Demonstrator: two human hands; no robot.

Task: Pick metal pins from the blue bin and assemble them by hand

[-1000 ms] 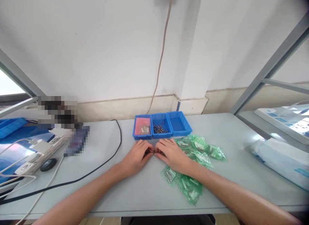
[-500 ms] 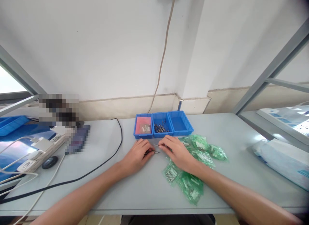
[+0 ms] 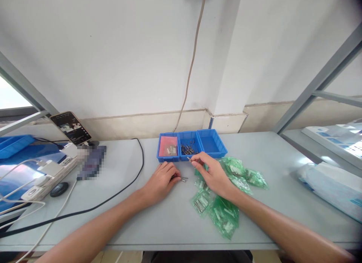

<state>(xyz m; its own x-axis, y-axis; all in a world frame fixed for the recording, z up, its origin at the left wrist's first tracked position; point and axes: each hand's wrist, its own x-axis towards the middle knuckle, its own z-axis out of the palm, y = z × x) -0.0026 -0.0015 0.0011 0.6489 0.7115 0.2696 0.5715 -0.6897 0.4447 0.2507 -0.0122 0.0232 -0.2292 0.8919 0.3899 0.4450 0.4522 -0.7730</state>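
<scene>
My left hand (image 3: 162, 182) rests on the table, fingers curled round several thin metal pins (image 3: 183, 179) whose ends poke out past the thumb. Between thumb and fingertips, my right hand (image 3: 210, 174) pinches one small metal pin (image 3: 189, 159), just in front of the blue bins. Similar dark metal pins lie loose in the middle blue bin (image 3: 190, 156). The left blue bin (image 3: 168, 159) has a pink sheet and a small clear bag of parts inside. The right blue bin (image 3: 211, 142) shows a bare floor. Green plastic bags (image 3: 224, 217) of metal parts lie under and around my right hand.
A black cable (image 3: 113, 195) crosses the table on the left. Beyond it are a power strip (image 3: 31, 192) with chargers, a black mouse (image 3: 59, 189) and a propped phone (image 3: 70, 128). A white-blue plastic package (image 3: 330, 187) lies at the right.
My right hand has lifted away from my left hand, up and slightly right toward the bins, with a pin in its fingertips. The left hand has stayed almost still.
</scene>
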